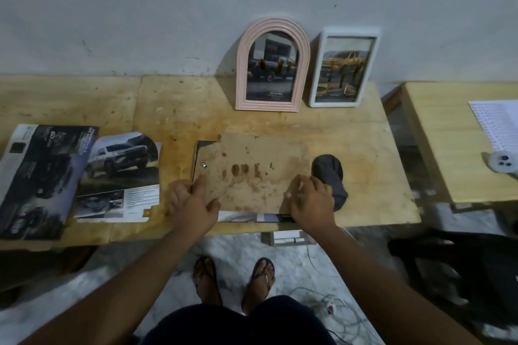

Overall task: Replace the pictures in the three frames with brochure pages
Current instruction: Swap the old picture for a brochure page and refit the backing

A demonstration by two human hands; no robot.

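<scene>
Third frame lying face down near the front edge of the pale wooden worktop (173,109), its brown stained backing board (252,173) facing up; a dark frame edge is showing at the far left corner. Left hand (193,199) is gripping the board's left edge, fingers curling round the edge, thumb lying on top. Right hand (311,196) is sitting on the near right corner with fingers bent; cannot tell whether it is pinching a tab or only pressing. Hands well apart, one at each end. A pale strip of paper (238,216) is peeking out beneath the near edge, likely the page being seated. A small metal tab (204,165) is standing near the left side. Pink arched picture frame (241,70) and white rectangular picture frame (316,73) are leaning upright against the wall, both showing car pictures. Open car brochure (36,176) and a cut brochure page (120,173) are lying to the left; dark grey cloth (329,176) is touching the right hand's far side. Risks, as judged: the frame is sitting close to the edge, so a hard push could be tipping it off; uneven pressing could be creasing or skewing the page; forcing the tab could be bending it.
</scene>
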